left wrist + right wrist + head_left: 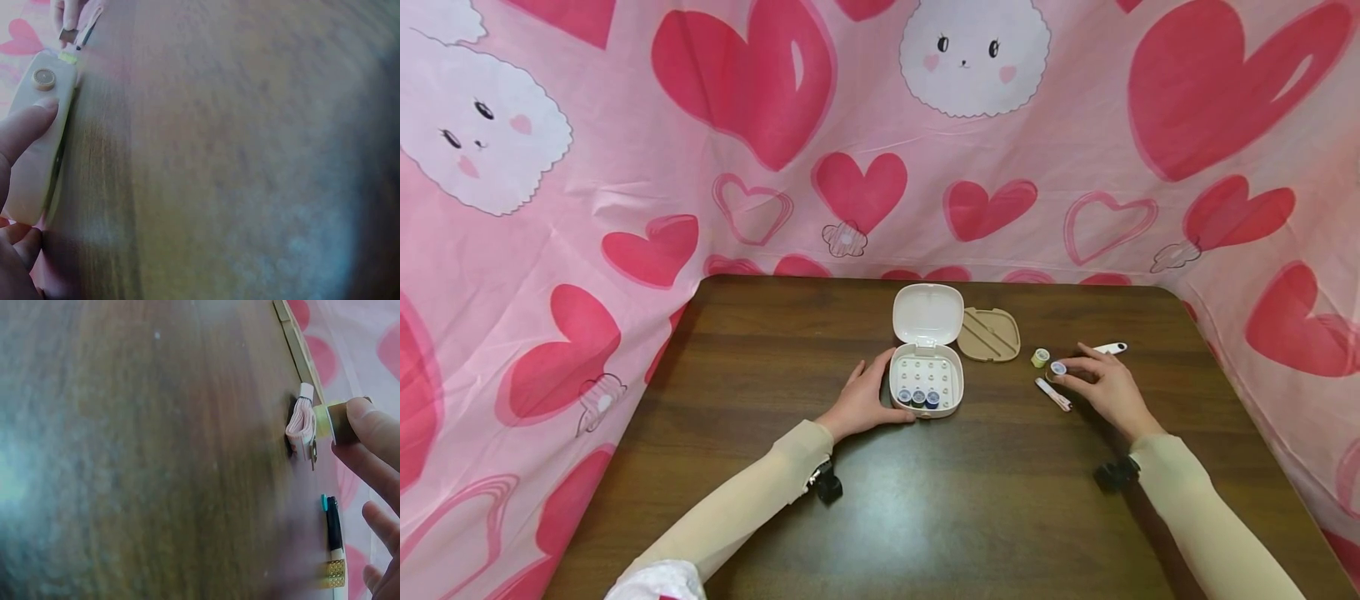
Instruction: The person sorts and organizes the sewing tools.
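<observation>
A white sewing box (957, 398) stands with its lid raised in the head view. Pegs fill its inside, and three dark-topped thread spools (918, 399) sit along the front row. My left hand (867, 400) holds the box at its left front corner; in the left wrist view the thumb (31, 128) presses the front wall below a round catch (44, 79). To the right, my right hand (1107, 387) pinches a brown thread spool (342, 423) between thumb and fingertips. A yellow thread spool (1040, 358) stands just left of it on the table.
A tan divided tray (990, 336) lies right of the lid. Near my right hand are a folded pale pink tape measure (302, 428) and a white-handled tool (1111, 348). The right wrist view adds a gold thimble (335, 574) and a black item (334, 525).
</observation>
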Demonstrator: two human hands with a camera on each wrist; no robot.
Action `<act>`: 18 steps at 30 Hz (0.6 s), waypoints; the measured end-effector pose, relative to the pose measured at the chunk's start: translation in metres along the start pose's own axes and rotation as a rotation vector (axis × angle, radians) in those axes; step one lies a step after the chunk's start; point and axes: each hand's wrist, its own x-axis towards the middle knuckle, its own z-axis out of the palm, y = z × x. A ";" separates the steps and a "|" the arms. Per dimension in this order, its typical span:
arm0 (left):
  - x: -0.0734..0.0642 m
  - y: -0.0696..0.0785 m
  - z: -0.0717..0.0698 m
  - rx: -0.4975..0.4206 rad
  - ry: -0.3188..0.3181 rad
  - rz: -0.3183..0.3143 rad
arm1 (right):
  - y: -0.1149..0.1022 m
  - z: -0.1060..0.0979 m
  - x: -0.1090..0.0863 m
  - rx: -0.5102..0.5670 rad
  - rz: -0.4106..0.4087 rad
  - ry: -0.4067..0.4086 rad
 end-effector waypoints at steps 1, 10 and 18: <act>0.000 0.000 0.000 -0.001 0.000 0.000 | 0.000 0.000 0.000 -0.003 -0.005 0.002; -0.001 0.000 0.000 -0.005 0.000 0.000 | -0.007 0.001 -0.004 0.002 -0.037 0.017; 0.000 0.000 0.000 -0.005 0.006 0.001 | -0.013 0.003 -0.005 -0.002 -0.061 0.030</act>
